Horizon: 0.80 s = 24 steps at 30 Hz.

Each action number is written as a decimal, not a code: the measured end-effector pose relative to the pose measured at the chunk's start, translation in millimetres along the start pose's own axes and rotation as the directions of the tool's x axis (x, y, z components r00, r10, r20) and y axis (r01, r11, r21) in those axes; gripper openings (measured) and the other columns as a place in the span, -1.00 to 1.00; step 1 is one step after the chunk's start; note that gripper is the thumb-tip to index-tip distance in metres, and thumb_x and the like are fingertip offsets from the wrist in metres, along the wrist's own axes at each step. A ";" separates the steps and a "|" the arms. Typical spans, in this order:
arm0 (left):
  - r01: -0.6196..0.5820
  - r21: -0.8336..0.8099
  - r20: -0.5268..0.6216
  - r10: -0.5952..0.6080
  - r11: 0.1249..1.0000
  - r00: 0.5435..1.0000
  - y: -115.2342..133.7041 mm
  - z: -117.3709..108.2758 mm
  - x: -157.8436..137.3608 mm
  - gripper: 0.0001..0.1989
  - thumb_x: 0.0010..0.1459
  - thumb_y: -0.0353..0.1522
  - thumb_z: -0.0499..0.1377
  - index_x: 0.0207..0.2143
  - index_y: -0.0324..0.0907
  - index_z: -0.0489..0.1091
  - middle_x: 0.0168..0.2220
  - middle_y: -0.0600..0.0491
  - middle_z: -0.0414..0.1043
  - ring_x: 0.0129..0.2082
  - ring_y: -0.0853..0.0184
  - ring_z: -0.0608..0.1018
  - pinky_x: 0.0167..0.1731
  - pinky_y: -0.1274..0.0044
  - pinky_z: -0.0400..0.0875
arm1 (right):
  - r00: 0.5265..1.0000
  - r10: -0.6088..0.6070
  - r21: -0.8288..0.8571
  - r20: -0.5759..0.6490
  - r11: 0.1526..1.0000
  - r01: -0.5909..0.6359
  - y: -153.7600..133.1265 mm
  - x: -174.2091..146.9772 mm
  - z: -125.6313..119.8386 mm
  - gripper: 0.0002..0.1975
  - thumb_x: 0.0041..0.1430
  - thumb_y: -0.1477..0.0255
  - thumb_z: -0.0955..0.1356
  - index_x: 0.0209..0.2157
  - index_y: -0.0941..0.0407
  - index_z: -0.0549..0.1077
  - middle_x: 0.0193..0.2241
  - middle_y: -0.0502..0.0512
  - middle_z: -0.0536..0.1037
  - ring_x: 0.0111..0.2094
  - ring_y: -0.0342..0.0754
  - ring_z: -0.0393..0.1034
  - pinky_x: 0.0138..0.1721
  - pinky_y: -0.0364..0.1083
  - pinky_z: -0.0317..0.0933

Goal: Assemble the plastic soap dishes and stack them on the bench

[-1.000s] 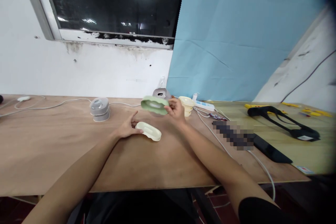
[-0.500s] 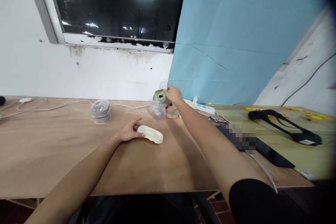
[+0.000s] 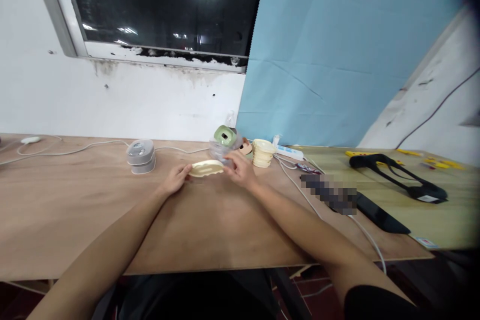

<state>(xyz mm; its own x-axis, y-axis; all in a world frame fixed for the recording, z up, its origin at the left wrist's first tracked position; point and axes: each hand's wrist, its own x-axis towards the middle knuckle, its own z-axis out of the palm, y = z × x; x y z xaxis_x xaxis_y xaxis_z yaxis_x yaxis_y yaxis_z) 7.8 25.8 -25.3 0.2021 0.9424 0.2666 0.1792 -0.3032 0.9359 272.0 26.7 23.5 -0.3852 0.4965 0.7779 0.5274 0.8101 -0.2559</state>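
Note:
A shallow cream plastic shell [image 3: 206,168] with a wavy lower edge is held tilted above the tabletop. My left hand [image 3: 177,179] pinches its left end between thumb and fingers. At the other end, my right hand [image 3: 242,171] has its thumb and fingers closed at the shell's rim; its exact contact is hard to make out. Just behind the right hand, a green plastic piece [image 3: 220,134] with a dark slot rests on clear plastic wrapping [image 3: 217,151]. A stack of cream pieces [image 3: 262,154] stands to the right, beside a partly hidden peach-brown piece [image 3: 245,147].
A grey two-tier container [image 3: 141,157] stands at the left, with a white cable [image 3: 93,142] behind it. To the right are a power strip [image 3: 290,152], a dark phone-like slab [image 3: 382,214], a black strap frame [image 3: 397,177] and yellow pieces [image 3: 444,163]. The wooden table's [image 3: 210,240] front edge is near me.
My right hand has come back from the green piece to the cream shell's right end. The shell has been raised and tilted, and the stack of cream pieces is now uncovered.

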 end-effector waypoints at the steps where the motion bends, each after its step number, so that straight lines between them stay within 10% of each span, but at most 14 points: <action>1: 0.008 -0.032 -0.016 -0.008 0.999 1.000 -1.3 -0.5 1.0 -0.35 0.04 0.17 0.01 -0.33 -0.27 0.43 -0.42 -0.01 0.48 -0.48 0.30 0.51 -0.40 0.46 0.42 | 0.999 0.011 0.005 0.033 1.000 -0.011 -1.8 -11.1 4.2 -0.64 0.13 0.14 0.31 -0.09 0.02 0.41 -0.21 0.12 0.48 -0.36 0.00 0.36 -0.29 -0.01 0.26; 10: 0.019 -0.011 -0.055 -0.020 1.000 0.998 4.3 0.2 -4.8 -0.37 0.08 0.11 0.05 -0.36 -0.31 0.49 -0.40 -0.04 0.54 -0.39 0.26 0.53 -0.37 0.50 0.40 | 0.985 0.091 -0.042 0.143 0.995 -0.086 7.0 -38.7 24.8 -0.50 0.16 0.28 0.30 0.14 -0.02 0.23 -0.39 0.03 0.51 -0.45 -0.01 0.39 -0.27 0.02 0.34; 16: 0.132 -0.038 0.073 -0.129 0.990 0.989 12.1 4.9 -10.9 -0.39 0.13 0.10 0.01 -0.32 -0.31 0.44 -0.67 0.10 0.35 -0.72 0.44 0.36 -0.69 0.61 0.22 | 0.977 -0.034 0.027 0.209 0.999 0.029 14.1 -36.8 19.3 -0.80 0.18 0.28 0.31 -0.17 -0.02 0.46 -0.26 0.06 0.53 -0.27 -0.01 0.43 -0.16 0.00 0.32; 20: 0.146 -0.116 0.083 -0.137 0.982 0.987 5.3 4.4 -8.1 -0.29 0.18 0.12 -0.13 0.03 -0.29 0.28 -0.65 0.14 0.36 -0.74 0.42 0.38 -0.70 0.60 0.23 | 0.995 0.034 -0.013 -0.099 0.999 -0.035 25.5 -27.8 6.9 -0.84 0.19 0.28 0.28 -0.30 0.02 0.44 -0.42 0.03 0.50 -0.42 -0.06 0.38 -0.31 -0.04 0.29; 24: 0.146 -0.111 0.040 -0.142 0.983 0.989 -4.9 2.3 -2.1 -0.29 0.16 0.09 -0.04 0.09 -0.31 0.20 -0.52 0.08 0.43 -0.65 0.42 0.45 -0.58 0.58 0.31 | 0.761 0.265 -0.010 -0.592 0.942 -0.336 53.3 -6.8 -34.5 -0.71 0.20 0.15 0.24 -0.34 0.09 0.37 -0.46 0.02 0.41 -0.43 -0.07 0.30 -0.37 -0.09 0.22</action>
<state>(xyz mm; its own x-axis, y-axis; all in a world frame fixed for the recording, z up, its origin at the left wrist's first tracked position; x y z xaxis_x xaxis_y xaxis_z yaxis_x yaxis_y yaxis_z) 8.7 25.0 -30.9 0.2125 0.9696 0.1216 0.0984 -0.1450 0.9845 328.9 55.7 24.4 0.2948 0.4085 0.8639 0.6336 0.5932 -0.4967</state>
